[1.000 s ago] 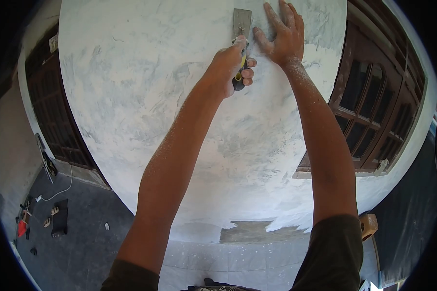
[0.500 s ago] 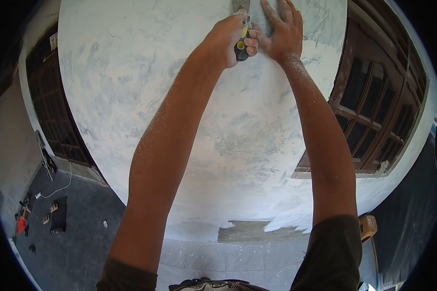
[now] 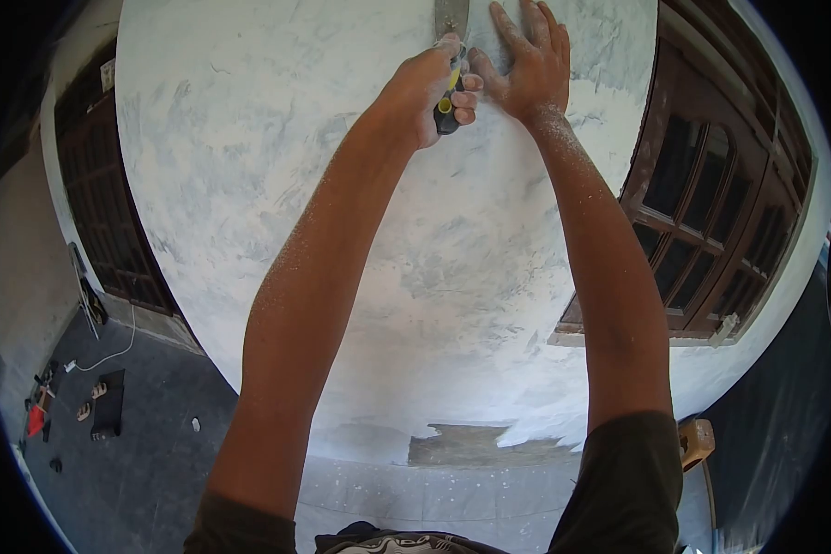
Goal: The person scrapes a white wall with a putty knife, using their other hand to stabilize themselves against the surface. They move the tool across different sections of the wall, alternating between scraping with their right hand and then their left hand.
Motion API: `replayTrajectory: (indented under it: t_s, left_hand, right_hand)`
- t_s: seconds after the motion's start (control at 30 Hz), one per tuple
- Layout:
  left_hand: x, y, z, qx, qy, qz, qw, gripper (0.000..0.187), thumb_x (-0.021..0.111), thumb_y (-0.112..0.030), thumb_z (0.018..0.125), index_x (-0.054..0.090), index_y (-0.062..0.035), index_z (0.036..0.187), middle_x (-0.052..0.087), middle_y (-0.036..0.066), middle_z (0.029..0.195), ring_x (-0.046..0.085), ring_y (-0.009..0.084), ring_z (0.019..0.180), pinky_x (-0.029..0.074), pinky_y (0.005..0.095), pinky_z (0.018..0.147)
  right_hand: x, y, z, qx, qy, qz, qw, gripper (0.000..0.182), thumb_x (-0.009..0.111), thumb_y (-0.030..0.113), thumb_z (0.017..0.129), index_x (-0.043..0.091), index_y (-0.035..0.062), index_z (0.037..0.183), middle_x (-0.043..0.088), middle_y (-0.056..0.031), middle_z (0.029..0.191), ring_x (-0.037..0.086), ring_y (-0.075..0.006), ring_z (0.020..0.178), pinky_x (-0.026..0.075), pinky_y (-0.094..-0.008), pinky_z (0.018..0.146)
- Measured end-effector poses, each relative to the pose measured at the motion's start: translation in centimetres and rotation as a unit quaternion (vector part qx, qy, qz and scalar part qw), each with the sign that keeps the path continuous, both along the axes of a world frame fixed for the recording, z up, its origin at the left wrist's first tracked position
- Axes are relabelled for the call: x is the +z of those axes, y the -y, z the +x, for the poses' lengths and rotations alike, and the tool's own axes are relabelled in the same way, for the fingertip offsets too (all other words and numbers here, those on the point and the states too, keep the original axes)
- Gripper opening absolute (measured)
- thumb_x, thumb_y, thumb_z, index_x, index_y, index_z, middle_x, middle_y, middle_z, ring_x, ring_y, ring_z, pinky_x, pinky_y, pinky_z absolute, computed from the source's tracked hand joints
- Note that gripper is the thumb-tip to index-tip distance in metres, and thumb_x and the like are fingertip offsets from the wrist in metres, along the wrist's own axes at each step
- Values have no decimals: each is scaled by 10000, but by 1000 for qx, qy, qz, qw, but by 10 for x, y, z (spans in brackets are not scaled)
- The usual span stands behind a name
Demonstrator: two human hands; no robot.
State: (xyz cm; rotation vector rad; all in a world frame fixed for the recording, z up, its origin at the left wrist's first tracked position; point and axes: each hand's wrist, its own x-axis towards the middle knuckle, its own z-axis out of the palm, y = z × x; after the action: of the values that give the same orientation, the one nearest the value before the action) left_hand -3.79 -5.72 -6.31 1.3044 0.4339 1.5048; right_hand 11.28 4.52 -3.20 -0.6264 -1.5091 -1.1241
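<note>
- A wall [image 3: 360, 212] coated in patchy white filler is taking up most of the view, with one bare grey patch [image 3: 475, 448] showing near its foot.
- Dark wooden window frames [image 3: 711, 222] are standing at its right, and another dark frame [image 3: 102, 212] at its left.
- The right hand [image 3: 526, 69] is lying flat on the wall with fingers spread, gripping nothing.
- The left hand [image 3: 429, 88] is closing in a full fist around the handle of a scraper [image 3: 450, 55], just beside the right hand.
- The scraper is sitting high on the wall, blade flat against the filler and partly cut off by the top edge.
- It looks light, with a thin, stiff, slightly springy blade; the black-and-yellow handle seems the sensible place to grip, and dust could be making it slippery.
</note>
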Motion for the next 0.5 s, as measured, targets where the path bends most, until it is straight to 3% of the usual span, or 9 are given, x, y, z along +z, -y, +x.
replayTrajectory:
  t_s: [0.1,0.27,0.4,0.5]
  left_hand:
    - [-10,0,-2,-5,-8,-16,1000,273,429,-370,1094,382,-106,1141,501,18,775,390,39,505,365,178,443]
    - [21,-5,-3,-7,5,7,1000,260,427,-360,1095,387,-103,1094,510,27,778,381,31,502,376,184,439]
    - [-12,5,4,3,8,-26,1000,254,430,-370,1093,402,-118,1081,509,25,761,375,51,499,358,188,428]
    - [-5,-5,1,7,-1,-18,1000,264,421,-383,1095,407,-121,1068,506,18,741,367,56,502,354,192,427]
  right_hand:
    - [-2,-1,-1,-2,-1,-1,1000,695,686,396,848,534,130,1472,357,-218,1597,270,-401,1496,188,-531,1237]
    - [0,-3,1,1,3,7,1000,704,678,410,849,529,120,1473,351,-221,1599,265,-404,1498,182,-534,1238]
    - [2,-1,-1,-13,-1,3,1000,710,673,426,852,524,126,1479,346,-219,1602,262,-402,1500,177,-535,1240]
    - [2,-2,-2,-13,-4,2,1000,709,674,427,852,524,131,1480,343,-217,1605,259,-396,1503,174,-534,1241]
